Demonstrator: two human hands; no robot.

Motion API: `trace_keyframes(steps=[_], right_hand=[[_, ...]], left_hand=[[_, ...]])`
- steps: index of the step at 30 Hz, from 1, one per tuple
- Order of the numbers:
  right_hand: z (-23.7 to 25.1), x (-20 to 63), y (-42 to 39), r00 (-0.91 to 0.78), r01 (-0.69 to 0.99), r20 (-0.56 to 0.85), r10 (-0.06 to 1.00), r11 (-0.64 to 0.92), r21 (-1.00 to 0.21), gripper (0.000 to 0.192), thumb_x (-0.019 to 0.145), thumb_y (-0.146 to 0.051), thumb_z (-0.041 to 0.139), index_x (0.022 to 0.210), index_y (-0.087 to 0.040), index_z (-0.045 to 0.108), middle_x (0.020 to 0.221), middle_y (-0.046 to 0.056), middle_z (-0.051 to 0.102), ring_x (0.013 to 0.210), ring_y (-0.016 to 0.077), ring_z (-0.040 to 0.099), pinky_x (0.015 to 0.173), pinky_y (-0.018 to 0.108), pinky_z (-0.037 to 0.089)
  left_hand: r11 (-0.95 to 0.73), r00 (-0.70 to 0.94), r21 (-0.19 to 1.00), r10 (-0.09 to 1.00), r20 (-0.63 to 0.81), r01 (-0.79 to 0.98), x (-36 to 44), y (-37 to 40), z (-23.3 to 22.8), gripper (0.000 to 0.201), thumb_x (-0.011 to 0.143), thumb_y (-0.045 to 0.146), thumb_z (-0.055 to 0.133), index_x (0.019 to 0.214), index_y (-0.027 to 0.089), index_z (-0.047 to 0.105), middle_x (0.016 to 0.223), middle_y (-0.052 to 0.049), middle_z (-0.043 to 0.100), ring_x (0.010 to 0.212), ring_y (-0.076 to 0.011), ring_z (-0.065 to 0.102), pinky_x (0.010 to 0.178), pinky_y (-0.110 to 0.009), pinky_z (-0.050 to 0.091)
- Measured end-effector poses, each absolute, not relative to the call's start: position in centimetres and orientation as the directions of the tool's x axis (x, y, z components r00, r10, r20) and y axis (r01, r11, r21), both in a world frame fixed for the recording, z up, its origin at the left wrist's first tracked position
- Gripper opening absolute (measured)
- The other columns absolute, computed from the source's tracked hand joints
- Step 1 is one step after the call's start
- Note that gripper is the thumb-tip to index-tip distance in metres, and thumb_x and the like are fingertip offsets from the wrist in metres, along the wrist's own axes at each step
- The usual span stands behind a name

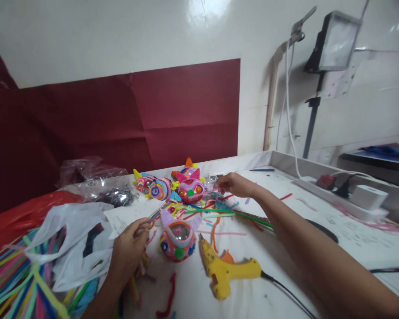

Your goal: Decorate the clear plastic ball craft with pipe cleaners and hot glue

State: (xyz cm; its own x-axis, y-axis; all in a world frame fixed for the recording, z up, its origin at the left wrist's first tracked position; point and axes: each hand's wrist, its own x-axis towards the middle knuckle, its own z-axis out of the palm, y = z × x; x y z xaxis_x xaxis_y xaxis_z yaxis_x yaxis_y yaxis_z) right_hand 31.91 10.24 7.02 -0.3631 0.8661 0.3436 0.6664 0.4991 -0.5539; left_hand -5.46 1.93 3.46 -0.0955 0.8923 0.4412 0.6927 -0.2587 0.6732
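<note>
My left hand (130,248) is closed on a thin pipe cleaner (155,214) near the white table's front left. Just right of it sits a round pipe-cleaner cat head (178,239) with a purple ear. My right hand (233,184) reaches far across the table and pinches a pink pipe cleaner (210,192) beside a pink-eared cat head (190,188). Two more colourful heads (154,186) stand behind, near the wall. Loose pipe cleaners (219,215) lie scattered between my hands.
A yellow glue gun (225,270) with a black cord lies near the front. White plastic bags (73,239) and a bundle of coloured pipe cleaners (16,283) are at left. A power strip (339,190) and lamp stand (310,124) are at right.
</note>
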Motion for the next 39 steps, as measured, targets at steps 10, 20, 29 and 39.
trace_keyframes(steps=[10, 20, 29, 39], right_hand=[[5.8, 32.4, 10.9, -0.413, 0.709, 0.228, 0.882, 0.468, -0.527, 0.030, 0.063, -0.007, 0.054, 0.079, -0.016, 0.078, 0.070, 0.003, 0.075, 0.068, 0.0178, 0.067, 0.066, 0.027, 0.049], [5.0, 30.7, 10.6, -0.473, 0.690, 0.223, 0.852, 0.516, -0.508, 0.029, 0.061, -0.008, 0.055, 0.076, -0.016, 0.079, 0.067, 0.003, 0.074, 0.064, 0.0166, 0.064, 0.063, 0.026, 0.047], [7.5, 29.7, 8.8, -0.495, 0.568, 0.277, 0.824, 0.548, -0.614, 0.027, 0.070, -0.015, 0.052, 0.083, -0.016, 0.075, 0.067, 0.002, 0.070, 0.064, 0.0160, 0.064, 0.061, 0.026, 0.049], [10.1, 26.9, 5.1, -0.651, 0.380, 0.202, 0.732, 0.544, -0.749, 0.020, 0.076, -0.025, 0.063, 0.088, -0.014, 0.075, 0.072, 0.003, 0.072, 0.068, 0.0171, 0.068, 0.066, 0.027, 0.053]], left_hand=[[-0.323, 0.002, 0.589, 0.878, 0.479, 0.741, -5.7, 2.3, 2.7, 0.028, 0.075, 0.032, 0.053, 0.092, 0.026, 0.075, 0.093, -0.002, 0.081, 0.089, -0.0231, 0.076, 0.081, -0.032, 0.059], [-0.425, 0.059, 0.532, 0.817, 0.573, 0.732, -5.5, 1.8, 2.7, 0.021, 0.077, 0.025, 0.055, 0.084, 0.028, 0.075, 0.082, 0.000, 0.079, 0.077, -0.0222, 0.076, 0.066, -0.030, 0.059], [-0.418, -0.040, 0.601, 0.798, 0.601, 0.682, -4.6, 1.0, 3.3, 0.023, 0.084, 0.032, 0.054, 0.088, 0.026, 0.075, 0.083, -0.002, 0.078, 0.078, -0.0219, 0.075, 0.062, -0.029, 0.058], [-0.562, 0.013, 0.557, 0.711, 0.703, 0.611, -2.4, -1.1, 5.1, 0.026, 0.089, 0.034, 0.056, 0.098, 0.020, 0.076, 0.096, -0.005, 0.072, 0.072, -0.0159, 0.069, 0.066, -0.028, 0.057]])
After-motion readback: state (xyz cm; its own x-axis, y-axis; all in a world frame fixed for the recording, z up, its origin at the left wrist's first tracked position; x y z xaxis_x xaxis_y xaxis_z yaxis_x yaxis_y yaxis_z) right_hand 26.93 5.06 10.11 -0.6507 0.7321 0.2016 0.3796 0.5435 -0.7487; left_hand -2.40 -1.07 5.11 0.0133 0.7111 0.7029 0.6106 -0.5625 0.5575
